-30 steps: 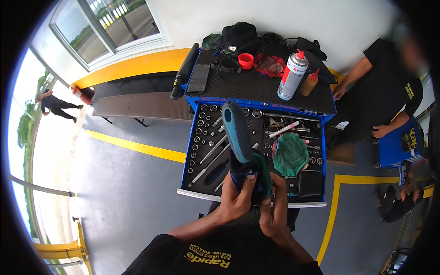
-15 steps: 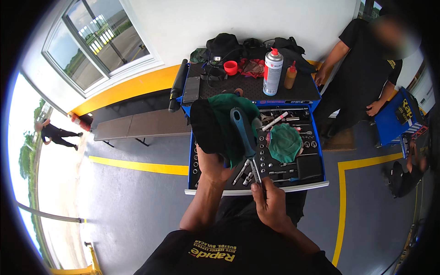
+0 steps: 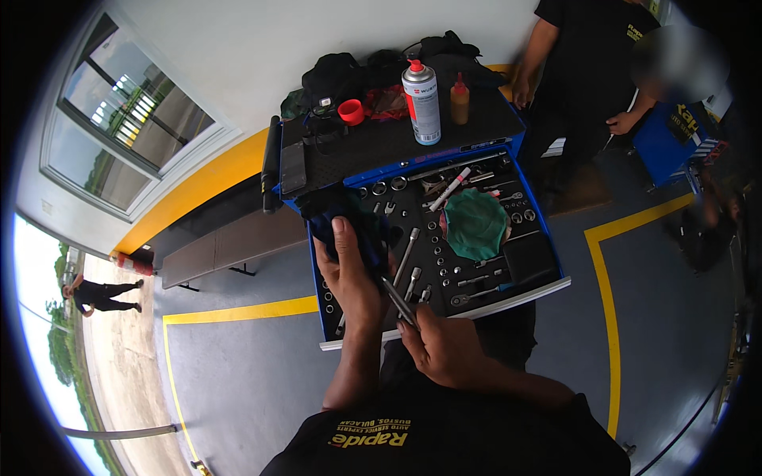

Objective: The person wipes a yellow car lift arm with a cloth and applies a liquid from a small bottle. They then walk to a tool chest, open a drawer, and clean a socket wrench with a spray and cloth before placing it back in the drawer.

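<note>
My left hand [image 3: 352, 287] is closed around a bunched dark cloth [image 3: 333, 210], its thumb pressing on top. The cloth wraps the handle of a metal-shafted hand tool [image 3: 399, 304], hiding that end. Lower down, my right hand [image 3: 444, 349] pinches the tool's bare metal end, so the tip is out of sight. Both hands are over the front of an open tool drawer [image 3: 548, 289]. In it lie several sockets, extension bars [image 3: 407, 258], a ratchet [image 3: 476, 296], a black case [image 3: 533, 260], a marker [image 3: 450, 189] and a crumpled green cloth [image 3: 476, 224].
On the cabinet top [image 3: 381, 152] stand a spray can [image 3: 424, 111], a bottle of brown liquid [image 3: 459, 103] and a red cup [image 3: 351, 112]. A co-worker [image 3: 587, 71] stands at the right, near another blue cabinet [image 3: 671, 147]. A bench [image 3: 222, 246] runs along the left wall.
The tool's blue handle, bare before, is now inside the cloth in my left hand. The tool tilts further left. My view has shifted, and more of the drawer's left side shows.
</note>
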Demonstrator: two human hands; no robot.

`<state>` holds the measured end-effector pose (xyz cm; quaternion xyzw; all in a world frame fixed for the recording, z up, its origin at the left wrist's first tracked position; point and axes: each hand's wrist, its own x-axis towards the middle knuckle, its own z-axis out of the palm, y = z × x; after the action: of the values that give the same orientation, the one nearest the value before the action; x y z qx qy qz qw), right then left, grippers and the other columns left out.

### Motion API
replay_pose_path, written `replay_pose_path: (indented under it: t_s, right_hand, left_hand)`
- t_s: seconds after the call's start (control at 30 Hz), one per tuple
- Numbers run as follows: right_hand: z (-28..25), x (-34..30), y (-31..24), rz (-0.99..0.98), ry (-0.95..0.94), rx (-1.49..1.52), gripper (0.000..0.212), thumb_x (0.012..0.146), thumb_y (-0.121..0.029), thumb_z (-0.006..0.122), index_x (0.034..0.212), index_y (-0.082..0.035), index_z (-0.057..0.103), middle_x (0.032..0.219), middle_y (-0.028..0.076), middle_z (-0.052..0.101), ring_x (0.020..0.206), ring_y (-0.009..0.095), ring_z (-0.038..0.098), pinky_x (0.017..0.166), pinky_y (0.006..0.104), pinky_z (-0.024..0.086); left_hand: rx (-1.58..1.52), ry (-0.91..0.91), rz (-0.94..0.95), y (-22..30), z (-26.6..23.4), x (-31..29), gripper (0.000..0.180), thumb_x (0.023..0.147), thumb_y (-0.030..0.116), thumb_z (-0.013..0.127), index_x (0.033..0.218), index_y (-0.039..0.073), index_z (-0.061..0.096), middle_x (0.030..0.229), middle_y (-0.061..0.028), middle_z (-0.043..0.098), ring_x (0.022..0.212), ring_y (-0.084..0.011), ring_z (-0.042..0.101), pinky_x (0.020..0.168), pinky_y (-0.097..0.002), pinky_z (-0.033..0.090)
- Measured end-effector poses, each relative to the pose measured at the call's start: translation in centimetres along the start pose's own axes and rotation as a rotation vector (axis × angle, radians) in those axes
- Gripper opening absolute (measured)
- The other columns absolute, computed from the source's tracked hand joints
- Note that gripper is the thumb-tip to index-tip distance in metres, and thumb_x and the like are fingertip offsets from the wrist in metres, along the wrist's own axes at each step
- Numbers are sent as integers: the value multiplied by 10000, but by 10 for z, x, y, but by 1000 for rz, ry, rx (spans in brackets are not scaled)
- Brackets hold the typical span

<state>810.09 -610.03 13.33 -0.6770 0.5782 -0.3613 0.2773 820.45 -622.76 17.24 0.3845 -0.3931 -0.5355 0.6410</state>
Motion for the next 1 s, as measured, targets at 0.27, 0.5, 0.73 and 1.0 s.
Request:
replay_pose_path:
  t_s: [0.27, 0.5, 0.73, 1.0]
  right_hand:
    - [-22, 18, 19, 163, -44, 233, 263, 1121, -255, 662, 1016, -16, 635, 639, 129, 658, 561, 347, 697, 531, 456, 501]
    - [-18, 32, 42, 119, -19, 133, 273, 1121, -267, 651, 1048, -6, 610, 612, 147, 645, 552, 391, 688, 535, 509, 507]
    - [-22, 29, 47, 322, -213, 363, 289, 1126, -298, 657, 1077, -14, 644, 639, 136, 643, 540, 351, 673, 530, 457, 477]
    - [3, -19, 45, 318, -184, 244, 269, 1116, -289, 669, 1074, -26, 641, 625, 117, 643, 525, 343, 671, 517, 438, 491]
  left_hand:
    - [-88, -75, -148, -32, -1, 9, 450, 1142, 399, 622, 1374, 14, 596, 1163, -121, 709, 902, -206, 743, 778, -325, 639]
    - [-30, -31, -269, -59, 4, 16, 437, 1143, 431, 640, 1196, -3, 642, 831, -81, 649, 635, -147, 614, 574, -289, 495]
    - [-407, 77, -463, -59, -4, 37, 662, 1152, 613, 483, 1433, 32, 632, 1268, -169, 729, 1044, -261, 753, 828, -403, 661]
    - [-52, -29, -273, -86, -19, -3, 371, 1151, 332, 645, 1414, 87, 552, 940, -97, 676, 764, -166, 692, 672, -317, 617]
